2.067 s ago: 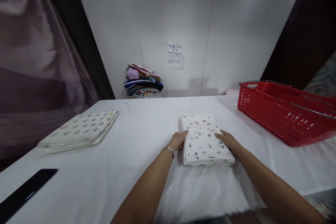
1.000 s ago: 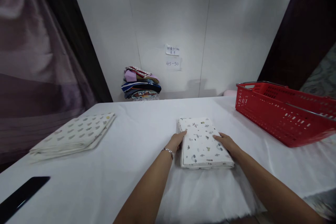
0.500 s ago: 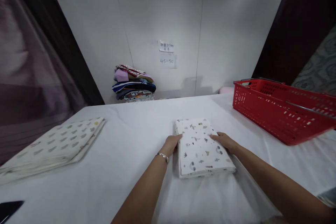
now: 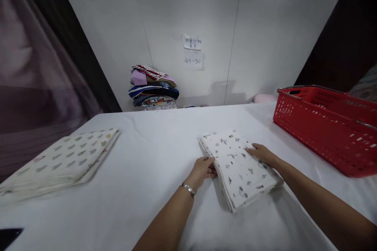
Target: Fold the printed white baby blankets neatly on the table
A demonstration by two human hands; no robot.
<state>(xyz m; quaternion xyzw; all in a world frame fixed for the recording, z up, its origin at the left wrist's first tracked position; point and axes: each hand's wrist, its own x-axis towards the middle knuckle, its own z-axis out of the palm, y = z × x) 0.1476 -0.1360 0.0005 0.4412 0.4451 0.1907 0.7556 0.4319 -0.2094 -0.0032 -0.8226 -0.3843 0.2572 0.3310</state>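
A folded white cloth with small leaf prints (image 4: 238, 166) lies on the white-covered table (image 4: 153, 153), turned at an angle. My left hand (image 4: 203, 170), with a bracelet at the wrist, curls its fingers under the cloth's left edge and grips it. On the right side of the cloth's top rests my right hand (image 4: 260, 153), fingers spread flat and open. The left side of the cloth looks slightly raised.
A second folded cloth with grey-green spots (image 4: 63, 160) lies at the table's left. A red plastic basket (image 4: 326, 125) stands at the right. A pile of coloured fabrics (image 4: 153, 88) sits by the back wall under paper notes (image 4: 193, 51). A dark flat object (image 4: 8, 235) shows at bottom left.
The printed cloth has turned clockwise and slid a little nearer me. My left hand has gone from resting beside its edge to gripping under it. The view shifted slightly.
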